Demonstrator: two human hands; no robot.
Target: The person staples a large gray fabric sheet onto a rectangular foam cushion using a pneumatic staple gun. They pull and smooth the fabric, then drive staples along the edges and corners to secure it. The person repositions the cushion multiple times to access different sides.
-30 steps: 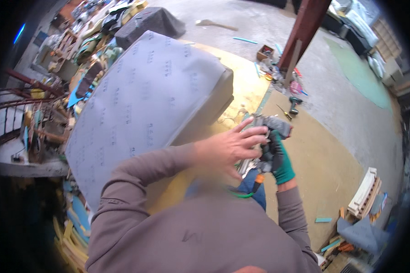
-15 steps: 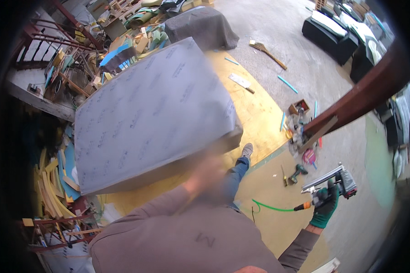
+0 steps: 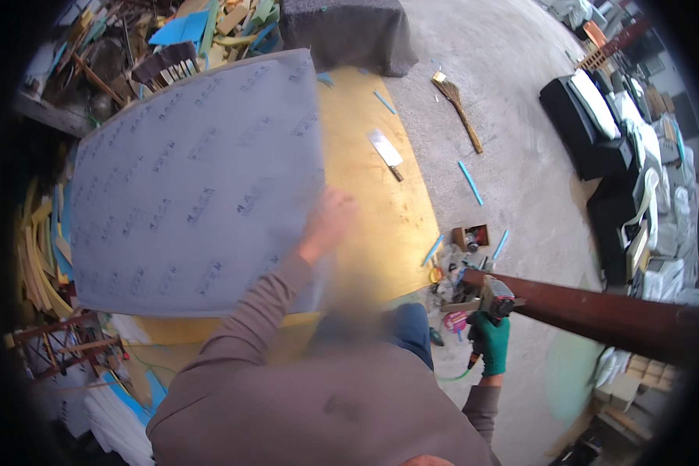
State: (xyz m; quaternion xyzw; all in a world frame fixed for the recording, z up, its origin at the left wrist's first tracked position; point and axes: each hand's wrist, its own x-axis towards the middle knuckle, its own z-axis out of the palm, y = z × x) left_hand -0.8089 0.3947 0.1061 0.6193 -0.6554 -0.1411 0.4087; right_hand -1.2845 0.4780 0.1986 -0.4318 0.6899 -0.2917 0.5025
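Observation:
A large slab-like piece covered in grey printed fabric [image 3: 202, 186] lies in front of me, over a yellow board [image 3: 377, 210]. My bare left hand [image 3: 328, 224] is at its right edge, fingers curled and closed on the grey fabric there; a slight blur softens the fingertips. Off to the right, my right hand [image 3: 491, 346] wears a green and black glove. It grips an air staple gun [image 3: 497, 298], seen nearly end-on, with a green hose [image 3: 454, 378] running from below. The gun is held away from the fabric.
A cleaver [image 3: 384, 154] lies on the board; a broom [image 3: 462, 116] and blue strips [image 3: 470, 183] are on the floor. A reddish-brown post [image 3: 590, 311] rises beside my right hand, near a small wooden box [image 3: 471, 237]. Foam offcuts [image 3: 43, 248] crowd the left.
My view has swung to the right. My left hand, smeared near the covered piece's front corner before, is now at its right edge. The staple gun has turned from lying sideways to nearly end-on.

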